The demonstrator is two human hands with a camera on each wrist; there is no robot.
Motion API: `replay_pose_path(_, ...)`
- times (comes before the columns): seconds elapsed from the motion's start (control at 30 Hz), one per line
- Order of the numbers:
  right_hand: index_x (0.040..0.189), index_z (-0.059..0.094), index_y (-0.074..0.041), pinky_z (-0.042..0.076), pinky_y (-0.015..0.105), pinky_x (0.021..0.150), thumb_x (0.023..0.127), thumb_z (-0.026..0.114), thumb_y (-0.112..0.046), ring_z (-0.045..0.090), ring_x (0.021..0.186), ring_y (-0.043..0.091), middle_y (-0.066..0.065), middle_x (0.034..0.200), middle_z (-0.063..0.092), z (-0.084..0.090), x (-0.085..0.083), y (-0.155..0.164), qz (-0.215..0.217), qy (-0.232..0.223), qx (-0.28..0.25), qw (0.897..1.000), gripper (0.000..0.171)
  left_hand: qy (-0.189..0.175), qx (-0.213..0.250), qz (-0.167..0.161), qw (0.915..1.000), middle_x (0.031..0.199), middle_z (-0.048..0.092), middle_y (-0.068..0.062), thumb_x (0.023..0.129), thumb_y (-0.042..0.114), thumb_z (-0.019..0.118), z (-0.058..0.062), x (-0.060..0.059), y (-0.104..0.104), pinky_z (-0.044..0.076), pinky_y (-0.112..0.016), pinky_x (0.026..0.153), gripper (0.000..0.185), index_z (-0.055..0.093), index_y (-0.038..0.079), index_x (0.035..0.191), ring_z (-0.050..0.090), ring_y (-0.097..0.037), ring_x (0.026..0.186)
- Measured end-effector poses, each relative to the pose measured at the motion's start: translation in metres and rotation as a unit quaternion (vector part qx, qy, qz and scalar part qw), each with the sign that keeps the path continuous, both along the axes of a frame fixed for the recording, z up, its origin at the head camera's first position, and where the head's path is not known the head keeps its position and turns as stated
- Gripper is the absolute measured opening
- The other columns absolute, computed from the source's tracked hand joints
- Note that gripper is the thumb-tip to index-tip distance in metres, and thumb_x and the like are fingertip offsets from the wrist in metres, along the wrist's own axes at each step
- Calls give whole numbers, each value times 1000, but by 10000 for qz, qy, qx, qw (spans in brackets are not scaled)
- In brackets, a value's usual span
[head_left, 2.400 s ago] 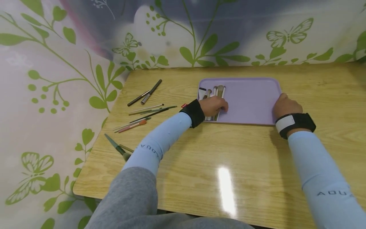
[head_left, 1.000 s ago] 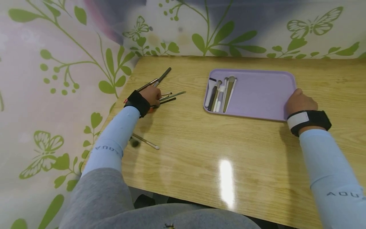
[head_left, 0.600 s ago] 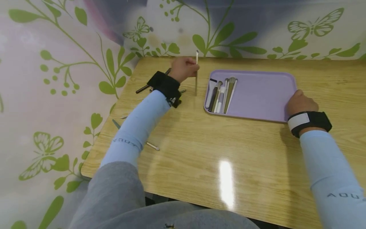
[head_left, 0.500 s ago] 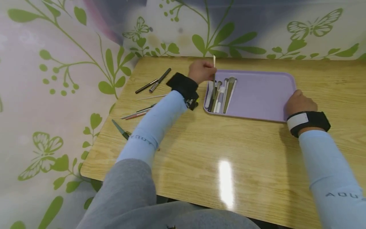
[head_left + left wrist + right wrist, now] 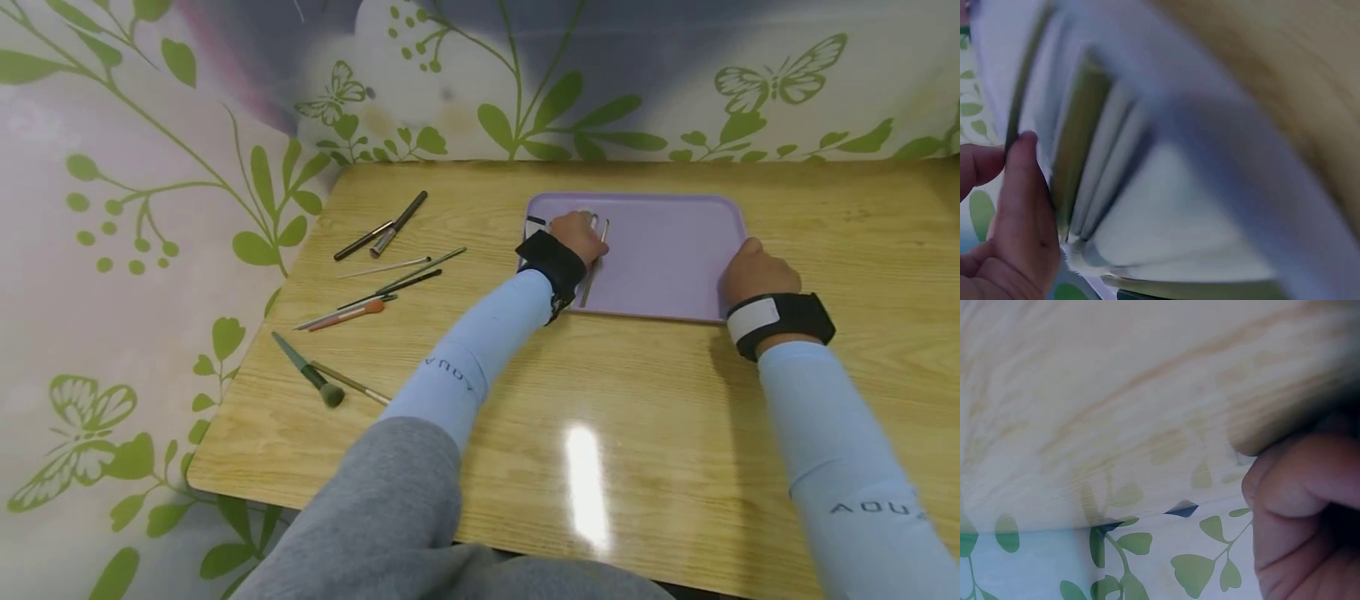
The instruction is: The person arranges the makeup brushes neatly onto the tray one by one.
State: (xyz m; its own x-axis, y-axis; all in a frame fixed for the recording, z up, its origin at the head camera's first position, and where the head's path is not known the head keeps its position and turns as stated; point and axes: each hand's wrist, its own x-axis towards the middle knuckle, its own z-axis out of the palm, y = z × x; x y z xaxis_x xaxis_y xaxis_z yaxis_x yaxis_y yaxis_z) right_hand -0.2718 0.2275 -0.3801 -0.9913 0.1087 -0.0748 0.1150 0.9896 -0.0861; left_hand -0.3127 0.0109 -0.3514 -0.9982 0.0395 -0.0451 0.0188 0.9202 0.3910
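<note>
A thin makeup brush (image 5: pixel 588 285) lies over the left part of the purple tray (image 5: pixel 667 250), its handle pinched between the thumb and fingers of my left hand (image 5: pixel 581 236). The left wrist view shows this pinch on the thin handle (image 5: pixel 1025 75), beside a row of brushes that includes a wide olive handle (image 5: pixel 1080 134). My left hand and wrist strap hide most of that row from the head view. At the tray's right edge, my right hand (image 5: pixel 761 273) grips the rim with curled fingers; in the right wrist view those fingers (image 5: pixel 1297 481) are seen close up.
Left on the wooden table (image 5: pixel 525 433) lie several loose brushes: two dark ones (image 5: pixel 401 223), several thin ones (image 5: pixel 420 271), a pink one (image 5: pixel 348 315) and a green one (image 5: pixel 307 367) across a tan handle (image 5: pixel 352 383). A patterned wall covering (image 5: pixel 420 125) borders the table.
My left hand went from the tray to the loose brushes, picked up a thin brush, carried it right upright and lowered it into the tray. My right hand stayed on the rim.
</note>
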Motion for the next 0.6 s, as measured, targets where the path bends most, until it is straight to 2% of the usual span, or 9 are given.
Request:
replay_pose_path(0.13,91,35,12,36,41,43,86,22,-6,52,58,40,33,73,51,0,-3,4,-75,6,11,10000,23,65,-967,-343,9947,81,65,-1,69,27,59,-13,-17,6,43,-27,61,18,65,13,78,58,-15,75)
replay_pose_path(0.17,92,35,12,36,41,43,86,23,-7,52,58,40,33,73,51,0,-4,4,-87,-3,25,10000,23,168,-1200,-445,9916,80,64,-2,69,25,59,-13,-17,8,44,-29,61,17,63,11,78,58,-15,75)
replay_pose_path(0.2,92,35,12,36,41,44,86,23,-7,53,58,40,33,74,52,0,-5,5,-95,-14,23,10000,24,455,-1442,-625,9865,79,63,-1,69,25,56,-24,-26,9,43,-30,59,16,61,12,76,57,-15,73)
replay_pose_path(0.27,93,35,13,37,41,44,86,23,-8,53,59,40,33,74,52,0,-5,6,-96,-40,5,9999,24,675,-1683,-958,9787,82,61,-2,71,23,54,-33,-33,11,45,-30,60,14,61,13,77,57,-15,76)
replay_pose_path(0.4,92,35,13,36,40,43,86,22,-7,52,57,39,33,72,51,1,-3,5,-81,4,25,10000,24,895,-1828,-1537,9669,85,60,0,75,19,53,-34,-30,8,47,-26,59,10,61,15,77,57,-13,77)
replay_pose_path(0.43,92,35,13,36,40,42,86,22,-6,52,56,38,33,71,51,1,-3,5,-83,38,39,10000,23,741,-1883,-1606,9660,88,60,-1,76,18,56,-23,-20,6,47,-28,64,8,62,14,80,57,-14,81)
replay_pose_path(0.5,91,35,12,36,40,42,86,23,-5,52,56,38,33,71,51,1,-2,4,-77,76,42,9999,22,818,-2093,-1669,9600,89,60,0,77,23,58,-14,-9,2,47,-28,63,10,61,14,81,58,-14,80)
replay_pose_path(0.6,91,35,12,36,40,42,86,23,-5,52,56,38,33,71,51,0,-1,2,-34,43,-7,10000,22,829,-2329,-1932,9495,86,57,2,79,36,55,-10,-4,-9,47,-27,62,21,60,16,80,57,-13,78)
